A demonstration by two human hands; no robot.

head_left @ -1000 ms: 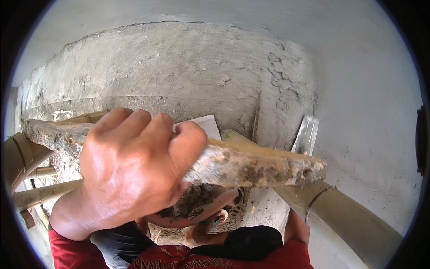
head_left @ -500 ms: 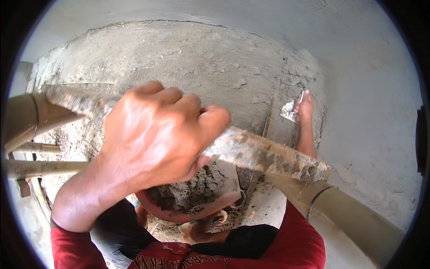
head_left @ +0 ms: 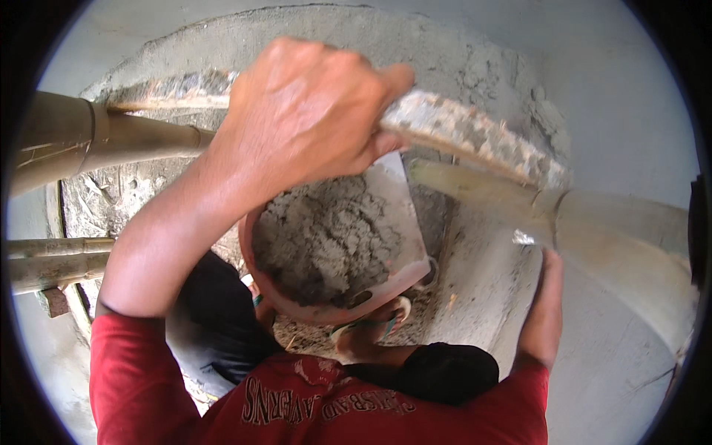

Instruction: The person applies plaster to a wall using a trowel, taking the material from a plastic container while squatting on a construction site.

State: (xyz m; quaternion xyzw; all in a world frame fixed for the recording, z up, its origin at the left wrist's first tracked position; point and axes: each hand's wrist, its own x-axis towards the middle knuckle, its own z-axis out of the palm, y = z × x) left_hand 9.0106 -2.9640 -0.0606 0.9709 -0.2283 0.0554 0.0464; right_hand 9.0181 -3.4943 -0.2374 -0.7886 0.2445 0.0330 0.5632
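My left hand [head_left: 311, 111] is closed around a long wooden straightedge [head_left: 475, 133] crusted with mortar, holding it across the view before the rough plastered wall [head_left: 311, 33]. At the right, my right hand [head_left: 550, 258] is mostly hidden behind a bamboo pole [head_left: 623, 222]. The shiny blade of a trowel [head_left: 523, 237] shows beside that hand, below the pole; its handle and my fingers are out of sight. Below my left hand stands a reddish tub [head_left: 297, 314] with a pale inner side. Wet grey mortar [head_left: 334, 237] fills much of it.
Another thick bamboo pole [head_left: 148, 141] comes in from the left, with thinner poles [head_left: 59, 263] below it. Smooth grey wall [head_left: 615, 126] rises at the right. A sandalled foot [head_left: 363, 334] is close to the tub, beside a long plank-like strip [head_left: 482, 289].
My left hand and the straightedge have moved up in the view. My right hand with the trowel has come down toward me and behind the bamboo pole. More of the tub shows.
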